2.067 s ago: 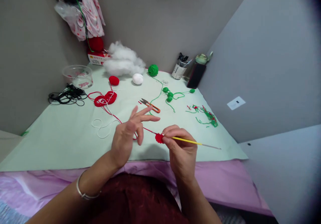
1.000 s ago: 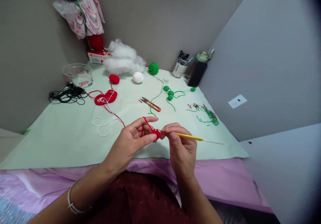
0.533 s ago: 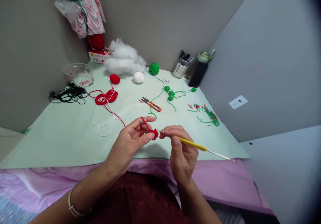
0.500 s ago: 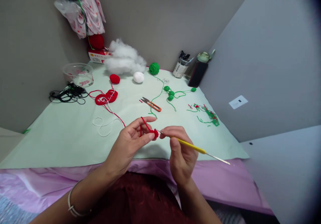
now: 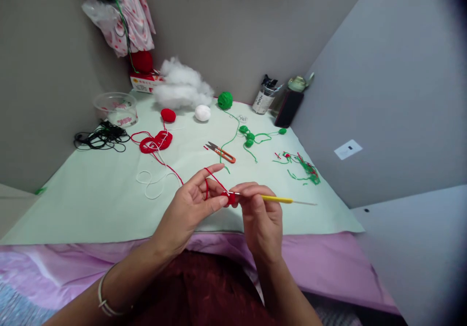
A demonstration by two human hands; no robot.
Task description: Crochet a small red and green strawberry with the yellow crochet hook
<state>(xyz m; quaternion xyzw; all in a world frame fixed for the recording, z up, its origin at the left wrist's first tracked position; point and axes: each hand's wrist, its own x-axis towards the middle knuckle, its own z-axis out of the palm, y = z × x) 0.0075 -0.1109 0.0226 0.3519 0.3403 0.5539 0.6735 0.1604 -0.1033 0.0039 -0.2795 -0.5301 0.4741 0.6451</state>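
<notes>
Between thumb and fingers, my left hand (image 5: 193, 202) pinches a small red crochet piece (image 5: 228, 198). Red yarn (image 5: 216, 177) loops over its raised index finger and runs down to the piece. My right hand (image 5: 261, 214) grips a crochet hook (image 5: 277, 199) with a yellow handle. The hook's metal tip lies at the top of the red piece, on the yarn; whether it passes through a stitch is too small to tell. The handle's far end points right, almost level. Trailing left from my left hand, the yarn leads to a flat red skein (image 5: 156, 142).
Orange thread snips (image 5: 222, 153) lie beyond my hands. Farther back are a white ball (image 5: 202, 113), a green yarn ball (image 5: 225, 100), white stuffing (image 5: 182, 85) and a clear tub (image 5: 116, 108). Green crochet pieces (image 5: 249, 137) and yarn scraps (image 5: 306, 168) lie right; black cord (image 5: 104, 136) lies left.
The hook has swung from a downward slant to nearly level. My right hand has moved slightly left, closer to the red piece, and the left index finger is raised a little.
</notes>
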